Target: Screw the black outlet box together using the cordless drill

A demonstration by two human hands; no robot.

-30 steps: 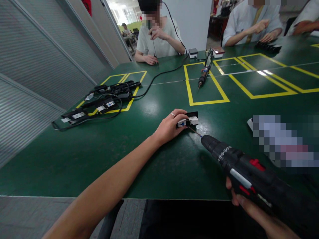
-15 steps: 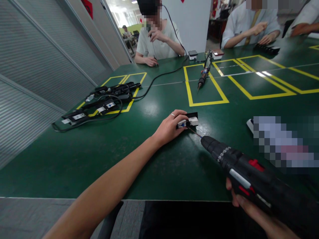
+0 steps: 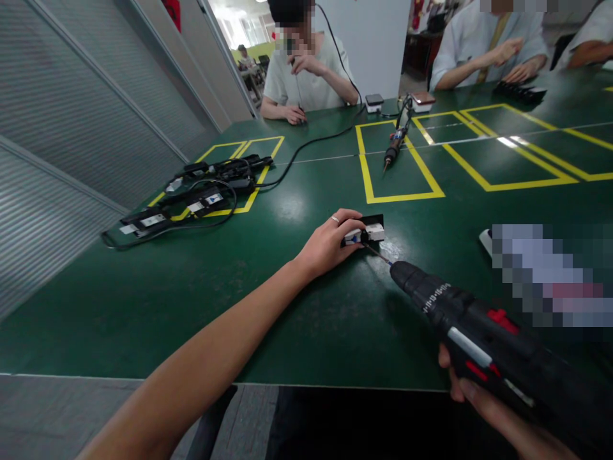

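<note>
My left hand [image 3: 330, 243] reaches out over the green table [image 3: 191, 300] and grips a small black and white device [image 3: 368, 231], holding it down on the surface. A ring shows on one finger. My right hand [image 3: 483, 399] at the lower right is wrapped round the grip of a black cordless drill [image 3: 483, 338] with red buttons. The drill's thin bit [image 3: 379, 255] points up-left and its tip touches the near end of the device.
A pile of black units with cables [image 3: 191, 195] lies at the left in a yellow-taped box. An electric screwdriver [image 3: 393, 145] lies in another taped box further back. A person [image 3: 306, 70] sits across the table; others sit at the far right. A blurred patch [image 3: 550, 275] covers the right.
Almost nothing differs. The view has shifted slightly, and the drill sits a touch lower and further right in the picture. My left hand stays on the device.
</note>
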